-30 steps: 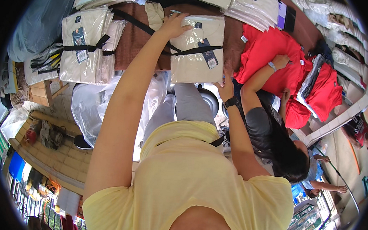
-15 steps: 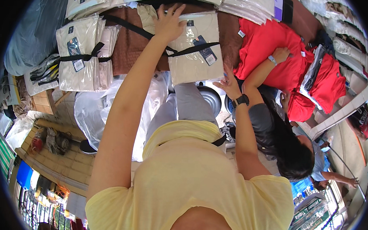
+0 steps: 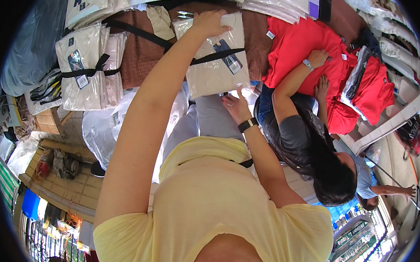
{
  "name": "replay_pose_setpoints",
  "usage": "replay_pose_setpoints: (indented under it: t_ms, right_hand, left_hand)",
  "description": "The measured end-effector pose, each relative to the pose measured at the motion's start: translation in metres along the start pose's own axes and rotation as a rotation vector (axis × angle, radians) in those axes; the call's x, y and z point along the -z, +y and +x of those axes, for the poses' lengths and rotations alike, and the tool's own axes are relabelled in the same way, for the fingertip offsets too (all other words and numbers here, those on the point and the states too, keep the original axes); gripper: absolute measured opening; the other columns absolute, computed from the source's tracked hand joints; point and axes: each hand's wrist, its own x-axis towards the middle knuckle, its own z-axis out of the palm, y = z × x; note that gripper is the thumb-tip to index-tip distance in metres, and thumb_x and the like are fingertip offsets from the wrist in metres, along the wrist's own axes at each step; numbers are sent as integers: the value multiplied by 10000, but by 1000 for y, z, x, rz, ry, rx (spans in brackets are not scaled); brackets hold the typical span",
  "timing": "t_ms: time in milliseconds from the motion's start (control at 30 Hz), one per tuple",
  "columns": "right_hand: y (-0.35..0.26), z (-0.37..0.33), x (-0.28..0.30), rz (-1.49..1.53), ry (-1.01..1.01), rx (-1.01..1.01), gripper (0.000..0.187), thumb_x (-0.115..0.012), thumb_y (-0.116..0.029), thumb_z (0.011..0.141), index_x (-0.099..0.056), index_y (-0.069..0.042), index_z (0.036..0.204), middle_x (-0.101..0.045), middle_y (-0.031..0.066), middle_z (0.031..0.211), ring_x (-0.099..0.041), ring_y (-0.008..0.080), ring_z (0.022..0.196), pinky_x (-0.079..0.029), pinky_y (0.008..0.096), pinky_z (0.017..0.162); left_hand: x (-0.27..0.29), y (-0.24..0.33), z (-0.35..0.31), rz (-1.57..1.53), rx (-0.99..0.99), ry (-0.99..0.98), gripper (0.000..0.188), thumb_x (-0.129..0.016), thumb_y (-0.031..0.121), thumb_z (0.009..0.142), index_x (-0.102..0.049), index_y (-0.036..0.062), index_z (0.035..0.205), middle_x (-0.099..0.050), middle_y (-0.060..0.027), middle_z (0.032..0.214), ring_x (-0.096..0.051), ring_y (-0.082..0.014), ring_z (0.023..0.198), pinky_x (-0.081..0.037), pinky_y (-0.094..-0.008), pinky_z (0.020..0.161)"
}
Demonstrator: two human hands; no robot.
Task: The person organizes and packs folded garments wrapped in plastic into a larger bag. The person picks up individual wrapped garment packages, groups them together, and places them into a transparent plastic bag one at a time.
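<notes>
A bundle of folded beige garments in clear plastic (image 3: 217,77), with a dark hang tag and a black strap across it, lies before me on a brown cloth. My left hand (image 3: 211,24) reaches to its far edge, with the fingers curled over the edge and the thumb on the plastic. Below the near right corner, my right hand (image 3: 238,106) has its thumb at the edge and its fingers bent in under the bundle. The strap (image 3: 164,43) runs off to the left from the bundle. Beyond my left hand lies a loose beige cloth piece (image 3: 159,22).
To the left is another strapped beige bundle (image 3: 67,83); more packed garments (image 3: 273,4) line the back. At the right, a co-worker (image 3: 298,131) has both hands on red garments (image 3: 295,52). A clear plastic bag (image 3: 103,128) sits below the table edge.
My left hand has shifted right along the far edge and its spread fingers have curled. The right hand has moved left, under the near edge. The co-worker's second hand now shows on the red garments.
</notes>
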Motion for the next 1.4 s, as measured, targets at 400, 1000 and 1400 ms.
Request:
replay_pose_setpoints:
  t_ms: [400, 1000, 1400]
  right_hand:
    - [2, -9, -66, -109, -78, 14, 557, -700, -471, 823, -540, -69, 1174, -613, 31, 1084, -586, 173, 1000, -477, 312, 837]
    - [-68, 1, -178, -1944, -251, 1478, 201, -722, -113, 708, -654, -80, 895, -519, 96, 1076, -467, 315, 1010, -391, 452, 840]
    - [-94, 71, -257, -2240, -241, 1418, 897, -682, -651, 664, -439, -111, 1338, -479, 88, 1343, -408, 303, 1270, -171, 601, 1087]
  left_hand:
    - [-2, -5, -18, -128, -290, 370, 559, -619, 477, 833, -517, 172, 1291, -538, -133, 1305, -560, -362, 1107, -351, -548, 995]
    - [-53, -72, -185, -462, -125, 527, 183, -649, 8, 734, -583, 43, 901, -521, -106, 972, -520, -320, 946, -427, -421, 818]
    - [-65, -69, -185, -562, -30, 434, 131, -558, 16, 828, -478, 27, 931, -485, -158, 951, -526, -393, 905, -442, -464, 737]
